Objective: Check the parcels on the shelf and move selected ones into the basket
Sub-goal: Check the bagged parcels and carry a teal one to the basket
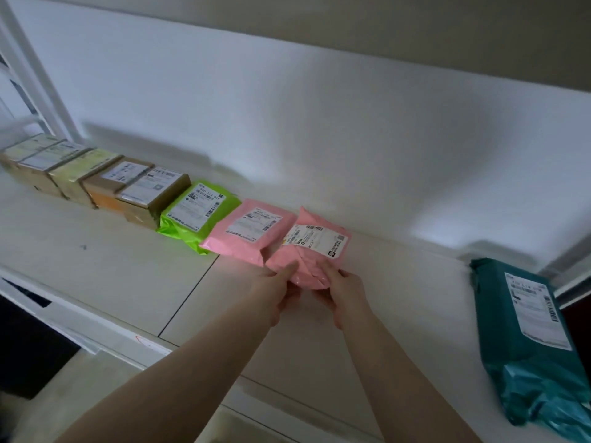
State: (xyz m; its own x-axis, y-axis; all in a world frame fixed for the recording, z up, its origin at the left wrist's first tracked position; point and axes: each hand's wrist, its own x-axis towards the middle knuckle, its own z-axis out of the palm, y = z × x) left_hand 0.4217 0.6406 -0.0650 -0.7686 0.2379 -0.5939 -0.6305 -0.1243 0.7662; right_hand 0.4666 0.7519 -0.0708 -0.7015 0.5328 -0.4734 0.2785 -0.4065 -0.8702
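Note:
A pink parcel (311, 251) with a white label is tilted up off the white shelf (105, 270), near the middle. My left hand (276, 287) grips its lower left corner and my right hand (343, 290) grips its lower right edge. Just to its left a second pink parcel (249, 231) lies flat, then a bright green parcel (200, 212). No basket is in view.
A row of several brown cardboard boxes (96, 177) runs along the wall to the far left. A teal parcel (531, 330) lies at the right end of the shelf. A white wall (287, 123) backs the shelf; its front edge runs diagonally at lower left.

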